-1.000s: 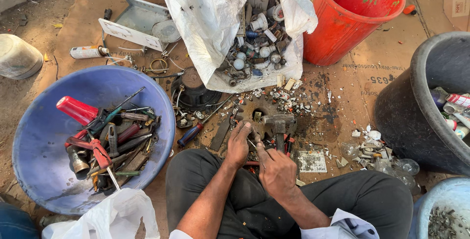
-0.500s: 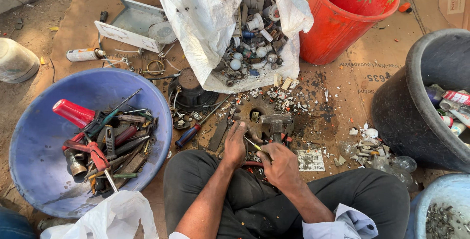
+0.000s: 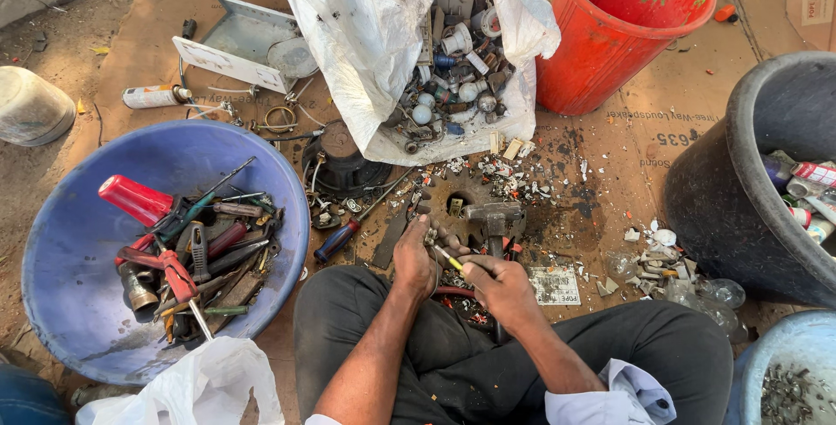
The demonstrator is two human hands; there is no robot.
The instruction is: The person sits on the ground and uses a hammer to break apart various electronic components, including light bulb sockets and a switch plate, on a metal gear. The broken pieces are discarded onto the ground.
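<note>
White sack (image 3: 366, 33) (torn open), red bucket (image 3: 627, 33)

Glossy blue plastic basin (image 3: 70, 251) w/ dull, rusty metal tools (image 3: 196, 255); crinkled white plastic sack (image 3: 366, 33); matt red plastic bucket (image 3: 601, 50); stained, rough cardboard floor sheet (image 3: 662, 129); worn steel hammer (image 3: 494, 216).

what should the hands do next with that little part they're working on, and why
Probably keep the left hand pinning the small metal part against the ground while the right hand works the yellow-tipped tool into it. The tool's tip already meets the part between both hands, and the hammer lies just beyond them, untouched. What the part is exactly is too small to tell.
</note>
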